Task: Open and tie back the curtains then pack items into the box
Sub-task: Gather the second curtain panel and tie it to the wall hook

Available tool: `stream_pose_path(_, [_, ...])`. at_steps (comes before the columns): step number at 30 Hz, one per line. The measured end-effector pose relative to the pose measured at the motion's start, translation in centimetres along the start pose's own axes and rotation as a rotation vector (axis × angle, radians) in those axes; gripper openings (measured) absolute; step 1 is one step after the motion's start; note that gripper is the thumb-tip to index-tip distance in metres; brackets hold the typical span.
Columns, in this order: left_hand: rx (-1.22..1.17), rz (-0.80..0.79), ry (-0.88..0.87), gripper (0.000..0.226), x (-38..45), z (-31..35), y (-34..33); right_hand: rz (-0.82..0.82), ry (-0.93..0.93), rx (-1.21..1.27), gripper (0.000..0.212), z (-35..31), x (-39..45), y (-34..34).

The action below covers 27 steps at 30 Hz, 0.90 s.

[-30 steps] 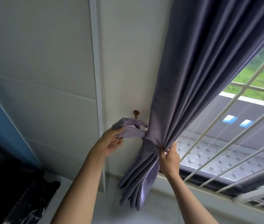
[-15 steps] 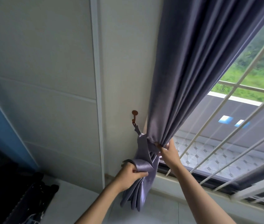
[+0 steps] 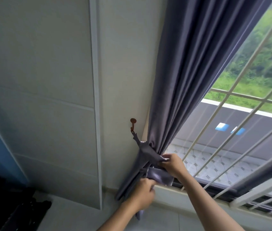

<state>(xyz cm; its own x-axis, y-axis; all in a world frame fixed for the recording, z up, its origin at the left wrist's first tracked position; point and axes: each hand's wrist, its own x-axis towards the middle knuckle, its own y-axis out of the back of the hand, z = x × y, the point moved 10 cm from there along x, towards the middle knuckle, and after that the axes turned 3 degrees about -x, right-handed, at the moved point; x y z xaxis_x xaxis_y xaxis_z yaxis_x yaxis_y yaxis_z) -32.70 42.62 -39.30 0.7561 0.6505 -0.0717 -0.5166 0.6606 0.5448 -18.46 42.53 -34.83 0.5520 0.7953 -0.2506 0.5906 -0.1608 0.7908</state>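
A grey-purple curtain [image 3: 186, 84] hangs gathered at the left edge of the window. A tieback strip [image 3: 146, 151] of the same cloth runs down from a brown wall hook [image 3: 133, 122] and wraps round the gathered folds. My right hand [image 3: 172, 164] pinches the strip's upper band at the curtain's right side. My left hand [image 3: 142, 194] grips the strip's loose lower end [image 3: 161, 176] below the wrap, in front of the curtain's hanging bottom. The box is out of view.
A white window grille [image 3: 231, 130] and sill [image 3: 198, 199] lie to the right. A pale panelled wall [image 3: 48, 97] fills the left. Dark objects [image 3: 15, 212] sit on the white surface at the lower left.
My left hand brought the tieback from beside the hook down and round under the curtain. My right hand shifted from the curtain folds onto the strip. The strip now wraps the gathered curtain.
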Motion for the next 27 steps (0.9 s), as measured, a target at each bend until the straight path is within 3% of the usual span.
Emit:
stream_pose_path(1, [-0.045, 0.109, 0.002, 0.037, 0.2, -0.2, 1.7, -0.001, 0.032, -0.057, 0.008, -0.1, 0.0, 0.2])
stream_pose_path(4, [-0.172, 0.465, 0.047, 0.024, 0.5, -1.1, 7.8, -0.003, 0.069, -0.175, 0.034, 0.3, -0.4, 0.1])
stream_pose_path(6, [-0.203, 0.564, 0.02, 0.027, 1.4, -0.4, 10.3, 0.015, 0.113, -0.182, 0.04, 0.5, -0.8, 0.2])
stream_pose_path(9, [-0.241, 0.505, -0.046, 0.04, 4.4, 2.2, 12.2, 0.036, 0.135, -0.139, 0.034, 1.3, -0.7, -0.2])
stream_pose_path(12, [-0.297, 0.328, -0.006, 0.054, 7.4, 3.8, 11.9, 0.021, 0.151, -0.078, 0.027, 1.6, -0.6, -0.6])
stream_pose_path(15, [-0.261, 0.161, -0.007, 0.042, 9.3, 5.9, 11.0, 0.005, 0.177, -0.07, 0.024, 1.4, -0.9, -0.6])
stream_pose_path(22, [-0.225, 0.019, 0.179, 0.016, 12.8, 5.1, 10.3, -0.043, 0.231, -0.113, 0.016, 1.1, -1.2, -0.3])
stream_pose_path(27, [-0.156, -0.105, 0.183, 0.031, 13.5, 4.8, 9.0, -0.034, 0.123, -0.089, 0.025, 4.8, 0.3, 2.4])
